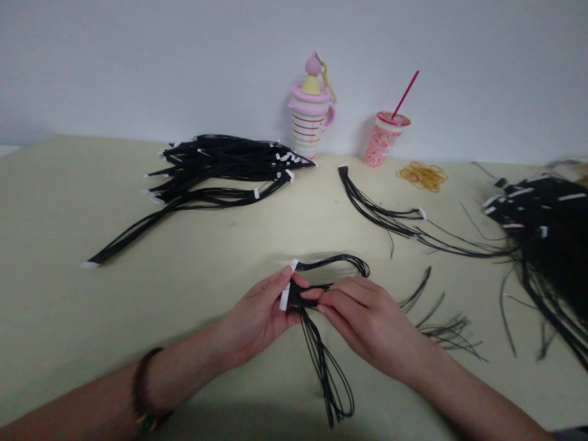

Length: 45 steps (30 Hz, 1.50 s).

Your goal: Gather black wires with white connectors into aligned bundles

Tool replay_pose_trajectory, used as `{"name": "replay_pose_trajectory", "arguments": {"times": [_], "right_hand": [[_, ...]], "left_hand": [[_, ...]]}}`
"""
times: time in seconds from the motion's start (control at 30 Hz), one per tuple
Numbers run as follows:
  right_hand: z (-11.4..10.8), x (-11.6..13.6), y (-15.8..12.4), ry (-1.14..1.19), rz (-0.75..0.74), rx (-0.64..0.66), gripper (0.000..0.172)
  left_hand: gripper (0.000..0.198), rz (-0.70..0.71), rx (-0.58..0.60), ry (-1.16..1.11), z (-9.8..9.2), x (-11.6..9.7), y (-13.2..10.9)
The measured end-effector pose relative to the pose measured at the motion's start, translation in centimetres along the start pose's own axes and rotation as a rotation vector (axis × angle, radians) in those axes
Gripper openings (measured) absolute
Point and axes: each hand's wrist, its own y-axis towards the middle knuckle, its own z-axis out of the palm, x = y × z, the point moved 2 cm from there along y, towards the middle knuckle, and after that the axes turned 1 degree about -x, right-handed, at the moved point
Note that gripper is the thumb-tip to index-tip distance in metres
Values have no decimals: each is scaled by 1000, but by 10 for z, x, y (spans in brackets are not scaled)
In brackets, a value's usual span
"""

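1. Black wire harness (298,296) sits between both hands above the beige table (68,306), its white connector (285,293) standing nearly upright.
2. The left hand (260,320) is closed, pinching firmly at the connector end.
3. The right hand (367,321) is also closed, its fingertips (316,294) gripping the wires just beside the connector, which keeps the strands gathered.
4. Long loops (331,392) hang free below; a larger harness pile (215,168) lies well ahead, to the left.

- Wire bunch (297,296), front centre
- Wire bundles (215,173) on surface (68,318), back left
- Mug (309,122), straw cup (384,141), rubber bands (421,176) behind, left to right
- Wire heap (546,226), far right
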Motion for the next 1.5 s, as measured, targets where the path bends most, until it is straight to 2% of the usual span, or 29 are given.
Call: {"name": "replay_pose_trajectory", "arguments": {"times": [0.27,0.53,0.7,0.93,1.2,1.33,1.5], "right_hand": [[3,-4,-3,160,93,30,23],[8,-2,-3,244,141,-111,18],[11,0,-4,165,138,-94,17],[10,7,-1,9,-8,-157,18],[17,16,7,-17,44,-174,17],[18,18,9,-34,59,-115,15],[18,19,7,-220,6,-49,22]], "left_hand": [[28,13,-8,46,-1,-1,-1],[28,64,-43,103,4,-1,-7],[26,60,-59,125,5,-1,-7],[24,79,-81,154,7,-1,-8],[18,163,-100,223,8,6,-9],[15,146,-92,218,7,7,-8],[19,113,-47,194,13,1,-9]]}}
